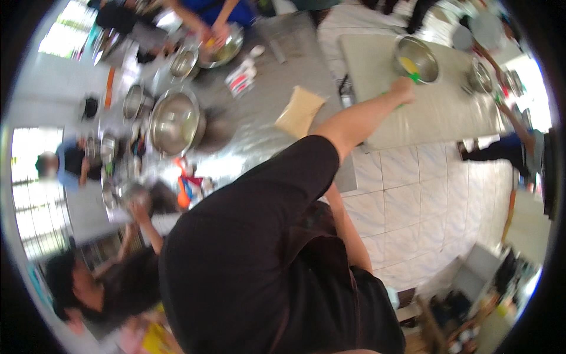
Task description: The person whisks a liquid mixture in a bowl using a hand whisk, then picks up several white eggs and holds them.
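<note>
My left arm, in a black sleeve, stretches across to the upper right. My left hand (402, 90) is closed around a green-handled utensil (414, 78) at the near rim of a steel mixing bowl (428, 55). Something yellow (408, 65) lies inside; whether it is food or part of the utensil cannot be told. This bowl stands on a pale tabletop (435, 117). My right forearm runs up beneath the left sleeve, which hides the right hand. A plastic bag of pale tan contents (300, 111) lies near my left elbow on the steel table (283, 79).
A large steel bowl (174, 124), smaller bowls and a red-and-white packet (239, 83) stand on the steel table. Co-workers' hands (216, 37) work over another bowl at the top; a person (88, 283) works at lower left. Tiled floor (402, 199) shows below the pale table.
</note>
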`<state>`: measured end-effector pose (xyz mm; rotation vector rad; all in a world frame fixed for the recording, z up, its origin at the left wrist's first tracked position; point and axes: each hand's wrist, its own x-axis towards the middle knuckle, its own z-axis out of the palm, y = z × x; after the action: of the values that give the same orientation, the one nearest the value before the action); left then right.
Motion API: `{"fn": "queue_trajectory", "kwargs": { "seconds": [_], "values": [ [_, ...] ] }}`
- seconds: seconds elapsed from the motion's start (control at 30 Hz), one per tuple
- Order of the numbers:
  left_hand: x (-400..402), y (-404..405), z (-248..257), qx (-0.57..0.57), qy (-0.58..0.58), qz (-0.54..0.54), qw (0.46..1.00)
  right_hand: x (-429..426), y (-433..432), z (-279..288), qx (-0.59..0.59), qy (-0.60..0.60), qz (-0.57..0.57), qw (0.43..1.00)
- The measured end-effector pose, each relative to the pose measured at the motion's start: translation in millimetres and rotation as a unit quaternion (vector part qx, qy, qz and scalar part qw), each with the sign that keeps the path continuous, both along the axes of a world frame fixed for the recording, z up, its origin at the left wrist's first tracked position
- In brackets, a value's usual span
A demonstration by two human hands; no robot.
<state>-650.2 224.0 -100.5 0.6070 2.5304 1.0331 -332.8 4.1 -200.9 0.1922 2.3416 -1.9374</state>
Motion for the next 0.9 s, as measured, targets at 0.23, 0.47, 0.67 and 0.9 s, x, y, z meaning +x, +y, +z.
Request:
{"fn": "queue_trajectory", "kwargs": {
  "seconds": [0.23,0.47,0.67,0.9],
  "values": [
    [110.2,-142.9,63.6,0.192,0.085,-0.027,0.977,4.2,26.6,-62.6,0.166,0.152,0.105,0.969],
    [313.9,-479.3,25.4,0.203,-0.030,0.338,0.919,-8.5,0.4,9.9,0.118,-0.095,0.059,0.987],
    [445.4,-706.6,-91.9,-0.051,-0.068,0.641,0.762,-7.7,-8.1,5.7,0.115,-0.098,0.041,0.988],
    [356.6,-828.9,-75.7,-0.202,0.064,0.638,0.740,-10.4,1.3,-15.5,0.108,-0.079,0.000,0.991]
  ]
}}
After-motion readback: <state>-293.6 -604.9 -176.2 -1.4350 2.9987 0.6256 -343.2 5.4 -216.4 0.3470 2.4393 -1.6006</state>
